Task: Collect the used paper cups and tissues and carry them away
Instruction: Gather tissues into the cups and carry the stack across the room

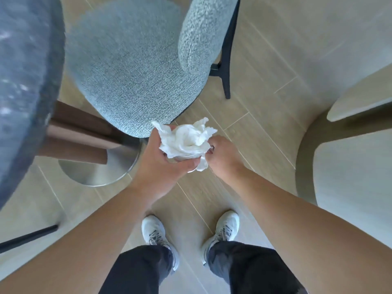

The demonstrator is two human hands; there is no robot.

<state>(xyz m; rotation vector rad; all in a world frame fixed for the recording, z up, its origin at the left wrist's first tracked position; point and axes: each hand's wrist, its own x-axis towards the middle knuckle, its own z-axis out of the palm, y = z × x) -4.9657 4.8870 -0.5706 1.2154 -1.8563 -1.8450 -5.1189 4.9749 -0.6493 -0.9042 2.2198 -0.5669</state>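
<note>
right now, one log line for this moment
left hand: holds paper cups | right hand: pinches tissues atop cups | standing beside chair

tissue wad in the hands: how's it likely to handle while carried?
Probably floppy: the tissue wad is crumpled, with loose corners sticking out. Likely very light, so pieces may slip free. The left hand cups it from below and the right hand pinches its edge.

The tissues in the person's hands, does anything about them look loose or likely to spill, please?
One corner of the crumpled tissues hangs loose below the left hand, beside the right hand. Nothing lies on the wooden floor.
</note>
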